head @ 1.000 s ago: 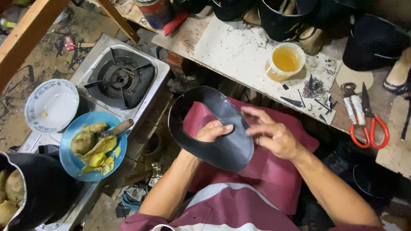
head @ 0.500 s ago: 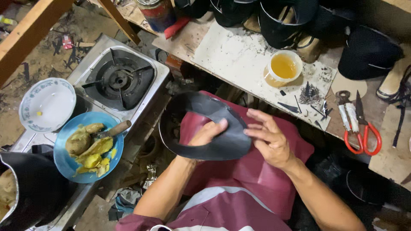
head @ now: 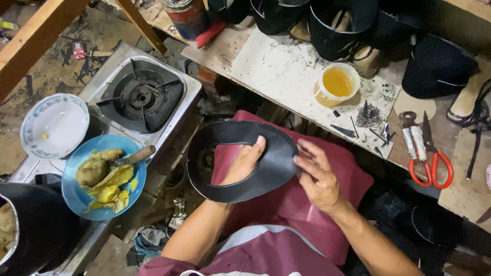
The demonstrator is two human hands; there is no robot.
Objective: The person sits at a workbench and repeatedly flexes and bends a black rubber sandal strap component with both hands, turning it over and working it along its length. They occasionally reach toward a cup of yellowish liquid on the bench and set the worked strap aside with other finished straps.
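Observation:
A black leather shoe upper (head: 266, 171), cut as a wide loop with an open middle, lies across my lap over a maroon cloth (head: 327, 199). My left hand (head: 244, 162) reaches through the opening and presses its fingers against the inside of the leather. My right hand (head: 317, 176) pinches the loop's right edge with fingers and thumb. The leather is held nearly flat, opening facing up.
A cup of yellow glue (head: 337, 84), small nails (head: 368, 116) and red-handled scissors (head: 432, 158) lie on the worn bench (head: 276, 66). Black uppers on lasts (head: 337, 25) stand behind. At left, a gas stove (head: 140, 94), white plate (head: 53, 125), blue food plate (head: 102, 176).
The leather loop has been turned and opened out flatter on my lap. My left hand has slid through its opening; my right hand stays on the right edge.

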